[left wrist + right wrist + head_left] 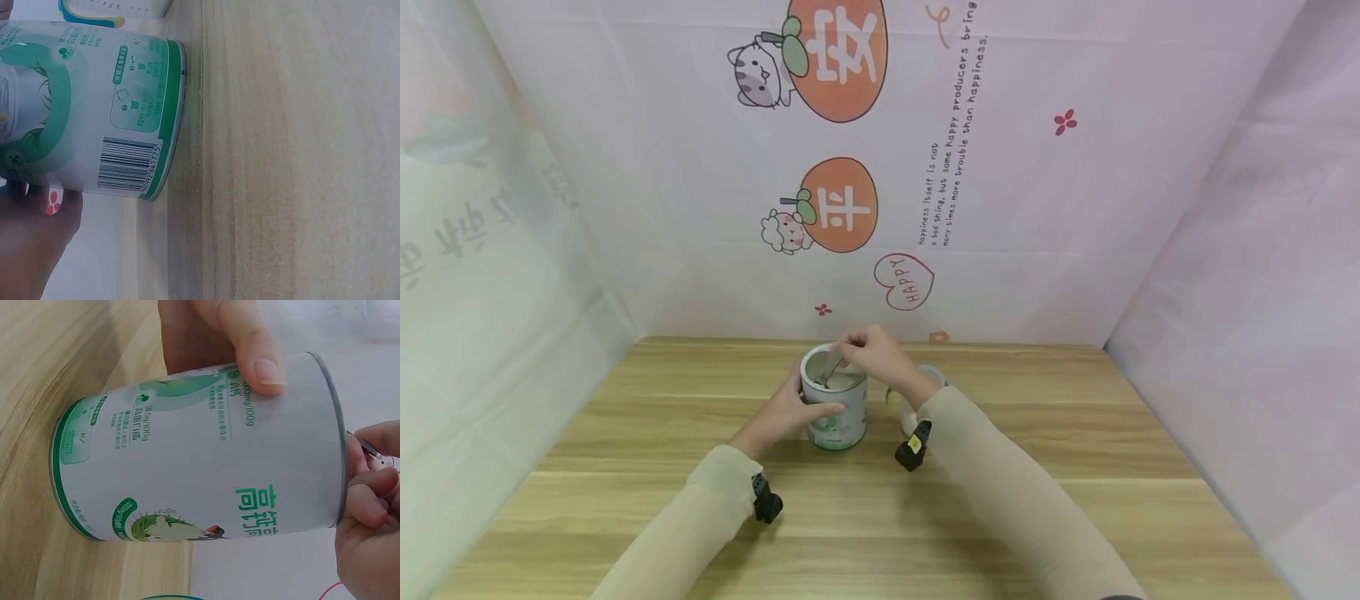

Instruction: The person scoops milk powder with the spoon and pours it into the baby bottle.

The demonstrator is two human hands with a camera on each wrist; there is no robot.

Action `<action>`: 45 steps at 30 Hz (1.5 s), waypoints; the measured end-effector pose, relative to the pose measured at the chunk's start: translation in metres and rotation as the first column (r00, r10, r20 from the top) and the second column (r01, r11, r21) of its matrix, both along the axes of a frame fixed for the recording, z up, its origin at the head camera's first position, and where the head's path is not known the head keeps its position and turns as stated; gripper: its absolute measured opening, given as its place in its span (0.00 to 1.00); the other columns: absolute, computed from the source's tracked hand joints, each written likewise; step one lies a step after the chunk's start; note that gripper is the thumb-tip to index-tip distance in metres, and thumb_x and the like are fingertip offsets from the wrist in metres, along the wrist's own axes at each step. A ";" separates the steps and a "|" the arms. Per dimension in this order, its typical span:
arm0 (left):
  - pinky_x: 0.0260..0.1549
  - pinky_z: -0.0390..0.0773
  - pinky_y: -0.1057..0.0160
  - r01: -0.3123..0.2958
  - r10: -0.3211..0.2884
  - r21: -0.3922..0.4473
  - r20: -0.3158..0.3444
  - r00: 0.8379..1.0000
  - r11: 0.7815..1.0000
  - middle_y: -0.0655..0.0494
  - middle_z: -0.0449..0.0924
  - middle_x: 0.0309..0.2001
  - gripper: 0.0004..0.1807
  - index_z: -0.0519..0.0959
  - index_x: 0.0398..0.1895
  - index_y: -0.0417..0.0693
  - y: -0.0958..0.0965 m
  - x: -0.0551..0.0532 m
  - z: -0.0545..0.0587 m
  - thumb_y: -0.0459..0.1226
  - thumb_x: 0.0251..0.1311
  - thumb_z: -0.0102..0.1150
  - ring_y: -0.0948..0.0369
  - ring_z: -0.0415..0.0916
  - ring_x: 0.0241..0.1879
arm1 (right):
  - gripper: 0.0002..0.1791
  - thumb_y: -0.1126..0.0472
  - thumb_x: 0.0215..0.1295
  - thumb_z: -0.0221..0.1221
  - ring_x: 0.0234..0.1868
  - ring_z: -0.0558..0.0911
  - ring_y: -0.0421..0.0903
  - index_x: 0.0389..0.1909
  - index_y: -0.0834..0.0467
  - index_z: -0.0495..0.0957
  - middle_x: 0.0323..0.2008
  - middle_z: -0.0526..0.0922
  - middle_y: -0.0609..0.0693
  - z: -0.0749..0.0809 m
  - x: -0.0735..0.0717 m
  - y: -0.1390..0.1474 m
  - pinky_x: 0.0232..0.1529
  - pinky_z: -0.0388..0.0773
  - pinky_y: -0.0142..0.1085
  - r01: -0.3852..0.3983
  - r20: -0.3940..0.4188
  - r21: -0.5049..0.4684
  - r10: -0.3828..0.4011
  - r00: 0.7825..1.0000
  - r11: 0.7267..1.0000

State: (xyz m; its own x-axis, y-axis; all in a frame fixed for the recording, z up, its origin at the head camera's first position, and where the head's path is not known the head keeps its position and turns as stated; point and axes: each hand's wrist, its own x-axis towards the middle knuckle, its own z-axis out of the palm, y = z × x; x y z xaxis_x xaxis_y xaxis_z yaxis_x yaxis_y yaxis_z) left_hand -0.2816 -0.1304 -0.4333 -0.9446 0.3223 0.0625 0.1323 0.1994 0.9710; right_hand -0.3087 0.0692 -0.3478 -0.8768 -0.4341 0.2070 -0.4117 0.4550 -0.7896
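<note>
A white and green milk powder can (837,429) stands upright on the wooden table, its top uncovered. My left hand (787,410) grips it from the left, with the thumb (259,362) across the near side and the other fingers mostly hidden behind. Over the rim, my right hand (878,357) pinches the handle of a metal spoon (832,369), which slants down into the can. Pale contents show inside, and the spoon's lower end is hard to make out. In the right wrist view, a bit of the spoon (369,447) shows between the fingers.
A clear cup (115,7) with measuring marks and a blue and yellow handle stands just right of the can, partly hidden by my right wrist in the head view. Printed white cloth (1015,192) hangs behind the table (850,525) and along both sides.
</note>
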 end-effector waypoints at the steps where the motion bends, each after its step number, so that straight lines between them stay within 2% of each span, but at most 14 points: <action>1: 0.66 0.62 0.41 0.000 0.000 -0.002 0.004 1.000 1.000 0.52 0.63 0.69 0.55 0.48 0.77 0.64 0.000 0.000 0.000 0.48 0.52 0.77 0.49 0.63 0.68 | 0.14 0.54 0.71 0.58 0.33 0.76 0.45 0.30 0.55 0.85 0.29 0.84 0.46 0.001 0.000 0.001 0.35 0.72 0.38 0.004 0.002 -0.002 -0.004 1.000 1.000; 6: 0.66 0.61 0.40 -0.006 0.006 -0.014 0.016 1.000 1.000 0.52 0.62 0.69 0.56 0.48 0.77 0.66 0.000 0.000 -0.002 0.50 0.52 0.77 0.49 0.61 0.69 | 0.15 0.54 0.72 0.58 0.33 0.76 0.46 0.29 0.58 0.85 0.29 0.84 0.48 0.002 0.003 0.004 0.33 0.69 0.37 0.006 0.021 -0.022 -0.005 1.000 1.000; 13: 0.66 0.61 0.40 -0.009 0.009 0.016 0.011 1.000 1.000 0.51 0.63 0.69 0.55 0.49 0.76 0.65 0.001 -0.001 -0.002 0.48 0.52 0.78 0.49 0.62 0.69 | 0.14 0.54 0.71 0.57 0.39 0.81 0.46 0.38 0.59 0.86 0.34 0.86 0.50 0.000 0.002 0.010 0.40 0.76 0.39 0.039 0.047 -0.060 -0.036 0.998 0.997; 17: 0.66 0.61 0.40 -0.019 0.019 0.008 0.002 1.000 1.000 0.50 0.64 0.69 0.55 0.50 0.76 0.64 0.001 -0.001 -0.003 0.48 0.51 0.78 0.49 0.62 0.69 | 0.15 0.54 0.72 0.57 0.40 0.81 0.47 0.36 0.60 0.85 0.36 0.85 0.51 -0.004 0.000 0.015 0.42 0.76 0.40 0.059 0.076 -0.079 -0.053 0.996 0.995; 20: 0.66 0.61 0.40 -0.023 0.023 0.005 0.000 1.000 1.000 0.50 0.65 0.68 0.55 0.51 0.76 0.64 0.001 -0.001 -0.003 0.48 0.50 0.79 0.49 0.63 0.68 | 0.15 0.54 0.73 0.57 0.40 0.80 0.46 0.34 0.59 0.85 0.36 0.85 0.50 -0.006 -0.001 0.017 0.42 0.75 0.39 0.099 0.099 -0.091 -0.090 0.991 0.991; 24: 0.66 0.61 0.40 -0.023 0.023 0.010 0.010 1.000 1.000 0.50 0.65 0.68 0.55 0.51 0.76 0.64 0.000 -0.001 -0.004 0.48 0.50 0.78 0.49 0.63 0.68 | 0.15 0.52 0.73 0.57 0.33 0.74 0.45 0.33 0.57 0.85 0.33 0.84 0.49 -0.008 -0.001 0.021 0.36 0.70 0.38 0.140 0.101 -0.101 -0.130 0.986 0.985; 27: 0.67 0.60 0.39 -0.026 0.026 0.001 0.017 1.000 1.000 0.50 0.64 0.69 0.55 0.51 0.76 0.64 0.000 -0.001 -0.005 0.49 0.50 0.78 0.49 0.62 0.69 | 0.15 0.51 0.73 0.57 0.33 0.71 0.45 0.33 0.57 0.85 0.32 0.84 0.49 -0.010 0.000 0.023 0.37 0.69 0.38 0.157 0.099 -0.094 -0.147 0.984 0.983; 31: 0.67 0.58 0.38 -0.036 0.037 -0.020 0.022 0.999 0.999 0.49 0.63 0.70 0.55 0.51 0.75 0.64 0.000 0.000 -0.004 0.50 0.49 0.79 0.49 0.60 0.70 | 0.15 0.50 0.73 0.57 0.36 0.74 0.44 0.36 0.56 0.85 0.32 0.85 0.48 -0.013 0.001 0.024 0.41 0.71 0.39 0.188 0.107 -0.085 -0.178 0.978 0.979; 38: 0.67 0.58 0.38 -0.035 0.036 -0.013 0.019 0.999 0.999 0.49 0.60 0.71 0.56 0.49 0.76 0.64 -0.001 -0.002 -0.004 0.48 0.51 0.78 0.48 0.58 0.71 | 0.14 0.52 0.73 0.58 0.26 0.69 0.42 0.35 0.58 0.84 0.31 0.84 0.48 -0.017 0.002 0.025 0.29 0.67 0.34 0.243 0.144 -0.137 -0.223 0.964 0.960; 45: 0.67 0.59 0.39 -0.022 0.022 0.019 0.007 1.000 1.000 0.49 0.61 0.71 0.56 0.49 0.77 0.62 0.000 -0.004 -0.006 0.45 0.52 0.78 0.48 0.59 0.70 | 0.13 0.54 0.73 0.59 0.22 0.66 0.40 0.36 0.60 0.84 0.29 0.84 0.52 -0.018 0.003 0.027 0.23 0.63 0.31 0.232 0.110 -0.198 -0.213 0.971 0.952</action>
